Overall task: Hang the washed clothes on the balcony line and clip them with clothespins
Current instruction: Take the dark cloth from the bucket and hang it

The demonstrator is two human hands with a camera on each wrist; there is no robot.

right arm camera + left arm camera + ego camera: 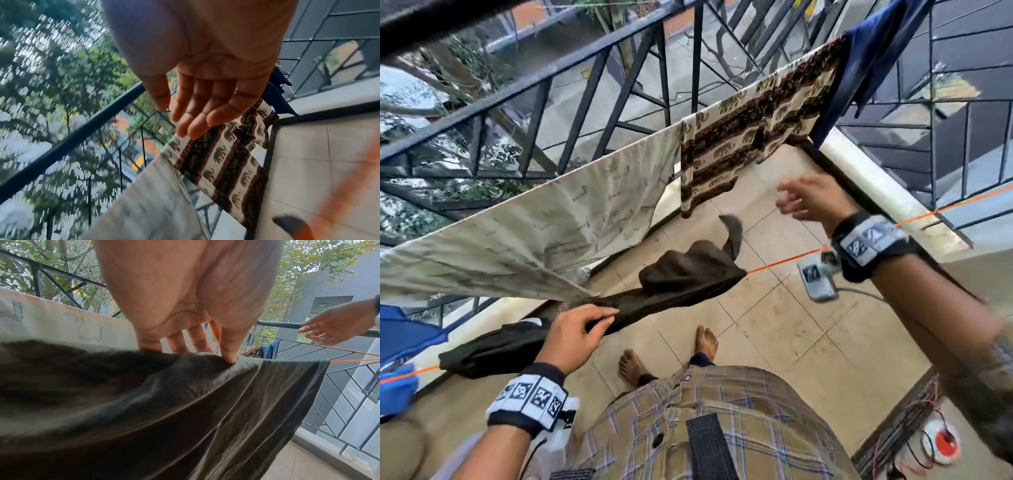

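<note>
Orange line [787,262] carries your dark garment [681,277] bunched and unpinned; from the head view it could slide off if your left hand [577,330] lets go. Left wrist: that grip pinches the fabric at the line. Right wrist: your right hand [203,97] hangs spread, holding nothing, no clothespin visible.

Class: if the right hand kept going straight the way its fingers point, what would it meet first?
Probably the elephant-print cloth: the open right hand points its fingers at its top edge, with nothing visible between. Depth is unclear, so this is a judgement.
</note>
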